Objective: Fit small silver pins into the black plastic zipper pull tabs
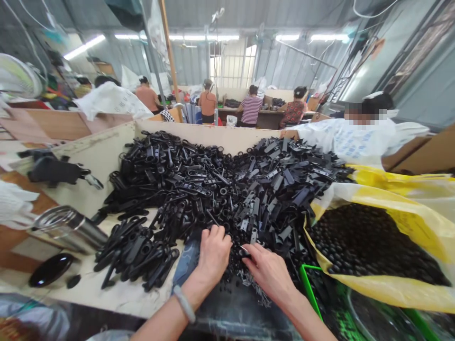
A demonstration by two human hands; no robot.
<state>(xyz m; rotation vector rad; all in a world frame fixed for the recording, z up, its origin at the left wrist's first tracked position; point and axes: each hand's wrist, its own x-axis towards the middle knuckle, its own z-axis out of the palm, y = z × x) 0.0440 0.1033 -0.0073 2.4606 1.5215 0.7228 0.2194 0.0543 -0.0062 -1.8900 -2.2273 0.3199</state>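
Black heap (202,180) blocks forward, yellow bag (377,285) right; free air above.

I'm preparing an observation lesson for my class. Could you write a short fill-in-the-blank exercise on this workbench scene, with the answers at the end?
1. A pale bracelet circles the wrist of the person's ____ hand.
2. The right hand is close to heaped parts that are mostly ____ in colour.
3. The open bag of small round pieces is partly white and partly ____.
4. The crate beside the right forearm is bright ____.

Missing words: left; black; yellow; green.
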